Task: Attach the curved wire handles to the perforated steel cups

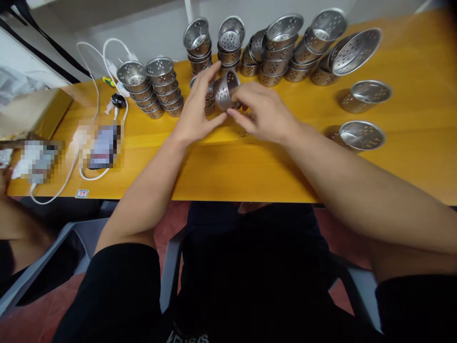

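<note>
A perforated metal cup is tilted on its side above the table, its mouth turned toward my right hand. That hand's bent fingers reach the cup's rim and grip it. On the other side, my left hand has its fingers stretched and thumb apart, close around the cup's base; whether it touches cannot be made out. Behind my left hand stands a partly hidden stack of cups. A small thin wire-like piece shows under my right hand, too small to name.
Stacks of perforated cups stand along the back, among them a left stack and a leaning right stack. Two single cups lie to the right. White cables and a blurred phone-like object occupy the left. Another person's arm shows far left.
</note>
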`<state>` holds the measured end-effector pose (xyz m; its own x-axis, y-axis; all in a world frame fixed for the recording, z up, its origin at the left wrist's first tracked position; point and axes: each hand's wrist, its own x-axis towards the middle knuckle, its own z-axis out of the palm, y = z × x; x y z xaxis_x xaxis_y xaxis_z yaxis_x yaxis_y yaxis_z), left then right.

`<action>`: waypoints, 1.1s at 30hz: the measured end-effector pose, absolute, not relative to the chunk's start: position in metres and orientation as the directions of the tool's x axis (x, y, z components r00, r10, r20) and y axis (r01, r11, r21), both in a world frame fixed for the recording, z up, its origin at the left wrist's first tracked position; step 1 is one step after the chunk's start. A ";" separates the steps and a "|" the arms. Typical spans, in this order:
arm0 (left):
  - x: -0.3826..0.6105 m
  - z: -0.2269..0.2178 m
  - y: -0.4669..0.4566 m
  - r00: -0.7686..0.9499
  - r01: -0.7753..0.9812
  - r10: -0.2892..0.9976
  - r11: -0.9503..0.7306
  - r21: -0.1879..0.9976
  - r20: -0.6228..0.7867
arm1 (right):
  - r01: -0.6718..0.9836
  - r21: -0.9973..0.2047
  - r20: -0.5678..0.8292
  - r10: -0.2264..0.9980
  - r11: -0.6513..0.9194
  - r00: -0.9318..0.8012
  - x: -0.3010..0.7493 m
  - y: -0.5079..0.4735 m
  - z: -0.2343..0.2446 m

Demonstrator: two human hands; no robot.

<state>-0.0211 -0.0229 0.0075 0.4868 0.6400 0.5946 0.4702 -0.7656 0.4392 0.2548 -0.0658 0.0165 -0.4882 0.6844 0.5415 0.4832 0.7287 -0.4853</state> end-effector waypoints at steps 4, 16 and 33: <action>-0.024 0.005 -0.019 0.544 0.470 0.617 -0.786 0.402 0.568 | 0.459 -0.547 0.494 0.712 0.700 -0.498 0.251 -0.069 0.013; -0.024 0.011 -0.017 0.605 0.459 0.578 -0.815 0.353 0.548 | 0.359 -0.632 0.618 0.726 0.687 -0.303 0.256 -0.053 0.010; -0.028 0.016 -0.015 0.568 0.462 0.560 -0.823 0.330 0.603 | 0.272 -0.755 0.552 0.802 0.596 -0.228 0.249 -0.055 0.017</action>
